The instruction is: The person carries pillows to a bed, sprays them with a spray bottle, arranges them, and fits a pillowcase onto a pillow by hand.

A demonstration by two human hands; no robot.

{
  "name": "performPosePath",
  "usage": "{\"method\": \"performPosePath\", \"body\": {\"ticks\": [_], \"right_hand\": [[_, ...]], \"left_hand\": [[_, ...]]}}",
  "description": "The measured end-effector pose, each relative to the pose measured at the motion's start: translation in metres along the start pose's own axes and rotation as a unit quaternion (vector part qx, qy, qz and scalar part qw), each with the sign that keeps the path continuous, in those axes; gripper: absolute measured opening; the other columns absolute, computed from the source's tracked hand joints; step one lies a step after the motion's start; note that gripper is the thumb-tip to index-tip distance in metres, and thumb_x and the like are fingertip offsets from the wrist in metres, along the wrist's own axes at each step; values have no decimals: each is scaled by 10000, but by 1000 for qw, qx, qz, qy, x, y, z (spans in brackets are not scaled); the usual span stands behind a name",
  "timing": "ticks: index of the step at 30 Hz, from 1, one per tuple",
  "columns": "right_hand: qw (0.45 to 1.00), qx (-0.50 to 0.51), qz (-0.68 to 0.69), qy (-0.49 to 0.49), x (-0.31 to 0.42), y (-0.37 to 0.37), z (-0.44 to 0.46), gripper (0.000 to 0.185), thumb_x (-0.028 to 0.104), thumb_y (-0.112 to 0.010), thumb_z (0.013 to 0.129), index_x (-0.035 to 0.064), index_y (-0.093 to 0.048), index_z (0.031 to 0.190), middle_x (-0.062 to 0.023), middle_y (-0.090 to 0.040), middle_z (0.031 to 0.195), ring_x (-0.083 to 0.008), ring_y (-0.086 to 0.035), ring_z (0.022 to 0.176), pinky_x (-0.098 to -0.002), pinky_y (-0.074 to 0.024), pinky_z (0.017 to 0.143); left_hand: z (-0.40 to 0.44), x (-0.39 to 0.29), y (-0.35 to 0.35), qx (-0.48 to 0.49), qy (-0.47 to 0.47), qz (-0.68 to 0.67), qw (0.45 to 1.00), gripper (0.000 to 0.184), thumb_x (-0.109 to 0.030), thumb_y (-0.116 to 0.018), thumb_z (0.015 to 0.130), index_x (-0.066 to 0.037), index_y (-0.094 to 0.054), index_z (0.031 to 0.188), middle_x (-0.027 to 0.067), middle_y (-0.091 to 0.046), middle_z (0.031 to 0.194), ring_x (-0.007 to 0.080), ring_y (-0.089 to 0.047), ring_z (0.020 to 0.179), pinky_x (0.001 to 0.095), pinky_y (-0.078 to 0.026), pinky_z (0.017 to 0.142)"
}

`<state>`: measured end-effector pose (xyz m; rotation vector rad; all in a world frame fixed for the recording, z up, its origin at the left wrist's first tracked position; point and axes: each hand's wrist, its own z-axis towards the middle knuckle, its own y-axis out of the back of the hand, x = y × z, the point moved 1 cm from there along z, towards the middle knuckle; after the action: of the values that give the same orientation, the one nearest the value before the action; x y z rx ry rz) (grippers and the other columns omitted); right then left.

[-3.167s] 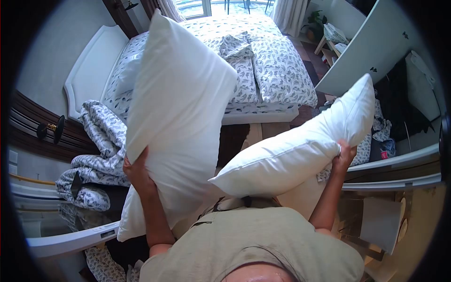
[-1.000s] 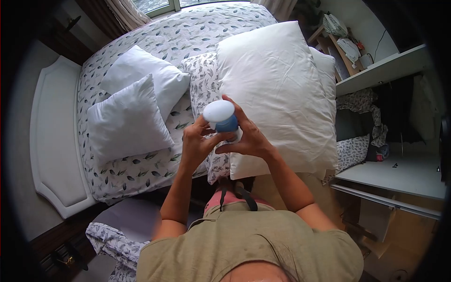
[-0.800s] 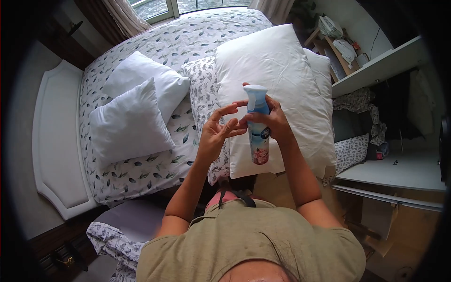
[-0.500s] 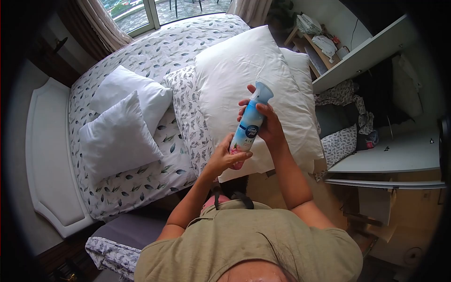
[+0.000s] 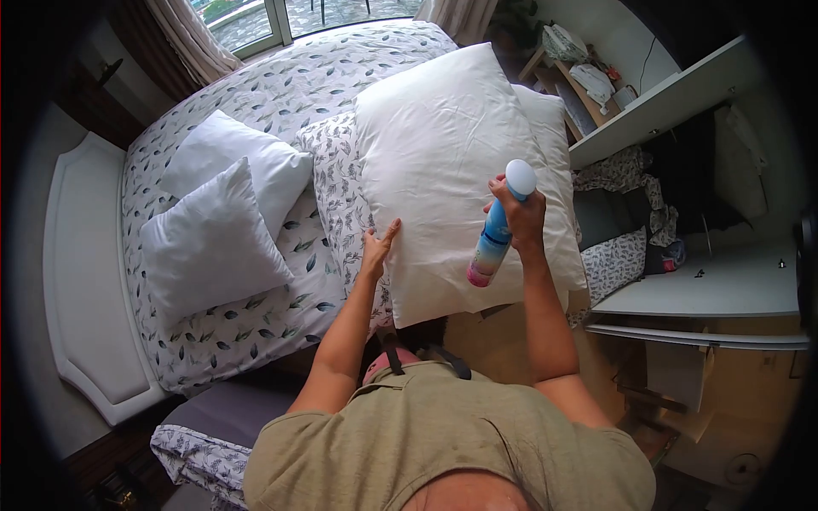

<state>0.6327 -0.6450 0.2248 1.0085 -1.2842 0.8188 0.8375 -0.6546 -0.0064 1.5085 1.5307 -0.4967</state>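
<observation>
My right hand (image 5: 527, 218) is wrapped around the neck of an air freshener spray can (image 5: 488, 254). The can is blue fading to pink, with a pale rounded top, and is held tilted above a large white pillow (image 5: 443, 187). At the pillow's left edge is my left hand (image 5: 376, 249), open with thumb and fingers apart. It appears to touch the pillow's side, beside a leaf-patterned pillow (image 5: 328, 170) partly hidden underneath. Another white pillow (image 5: 545, 128) shows behind on the right.
Two smaller white pillows (image 5: 209, 238) lie on the leaf-print bed sheet (image 5: 298, 81), near the white headboard (image 5: 89, 281). To the right, an open cabinet (image 5: 716, 277) holds fabrics. A wooden shelf (image 5: 567, 89) with bags stands at the back right. A grey cushioned seat (image 5: 230, 413) is at lower left.
My left hand has let go of the can and moved left to the pillow's edge. My right hand has carried the can to the right and turned it, its top now toward the camera.
</observation>
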Motion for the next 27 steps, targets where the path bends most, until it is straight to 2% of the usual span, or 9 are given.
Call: {"method": "performPosePath", "body": {"ticks": [5, 10, 13, 14, 16, 18, 20, 23, 27], "right_hand": [[992, 108, -3, -71, -4, 16, -40, 240, 191, -706, 742, 3, -566, 797, -41, -585, 657, -123, -580, 496, -247, -447, 458], [988, 144, 6, -59, -15, 27, -80, 242, 179, -711, 751, 12, -551, 822, -31, -580, 661, -108, -583, 529, -242, -456, 475], [990, 141, -6, -29, -13, 34, -97, 239, 153, -715, 752, 19, -532, 828, -26, -576, 660, -96, -584, 550, -236, -472, 497], [989, 144, -3, -28, -11, 37, -103, 241, 139, -718, 751, 23, -522, 828, -24, -573, 658, -92, -585, 560, -234, -480, 508], [990, 143, 8, -6, -2, 46, -113, 229, 117, -703, 764, 25, -506, 836, -31, -573, 684, -107, -595, 582, -239, -493, 530], [985, 83, 151, 10, 2, 60, -125, 215, 94, -684, 776, 20, -498, 855, -45, -563, 708, -141, -612, 614, -257, -501, 550], [981, 73, 177, 14, 6, 75, -135, 198, 74, -657, 788, 11, -494, 881, -54, -547, 710, -176, -624, 639, -287, -510, 584], [975, 24, 223, 6, 8, 91, -143, 232, 86, -655, 778, -3, -514, 939, -62, -568, 790, -179, -632, 681, -293, -504, 644], [994, 60, 87, 1, -2, 77, -139, 224, 93, -693, 753, 15, -554, 910, -42, -572, 865, -121, -614, 759, -246, -475, 689]], "left_hand": [[-23, -31, -2, 225, 23, -272, 935, 530, -176, -804, 638, 120, -533, 984, 195, -600, 985, 239, -602, 803, 304, -486, 753], [-8, -123, -2, 139, -19, -371, 918, 265, 86, -669, 546, 97, -604, 802, 157, -630, 782, 219, -599, 624, 309, -504, 626], [9, -219, 36, 165, -223, -232, 932, 162, -13, -494, 583, 50, -624, 654, 110, -596, 617, 170, -534, 506, 301, -469, 529], [9, -252, 53, 247, -350, -231, 874, 177, -57, -514, 588, 45, -635, 668, 100, -603, 616, 161, -550, 507, 280, -477, 530], [-32, -325, 76, 190, -395, -85, 895, 221, -56, -496, 602, 31, -653, 730, 105, -596, 578, 178, -580, 510, 288, -492, 533], [-100, -378, 85, 130, -535, 98, 829, 280, -38, -543, 573, 6, -658, 824, 120, -631, 659, 200, -605, 565, 320, -506, 597], [-127, -357, 65, -20, -713, 233, 662, 350, -14, -526, 601, -13, -648, 929, 149, -649, 750, 231, -633, 650, 357, -515, 651], [-151, -272, 28, 124, -726, 437, 516, 441, 7, -506, 660, 25, -511, 1101, 138, -612, 732, 269, -625, 623, 393, -501, 558], [-129, -108, -18, 139, -670, 514, 517, 501, -78, -509, 764, 66, -428, 1236, 85, -613, 689, 197, -622, 576, 304, -487, 486]]}}
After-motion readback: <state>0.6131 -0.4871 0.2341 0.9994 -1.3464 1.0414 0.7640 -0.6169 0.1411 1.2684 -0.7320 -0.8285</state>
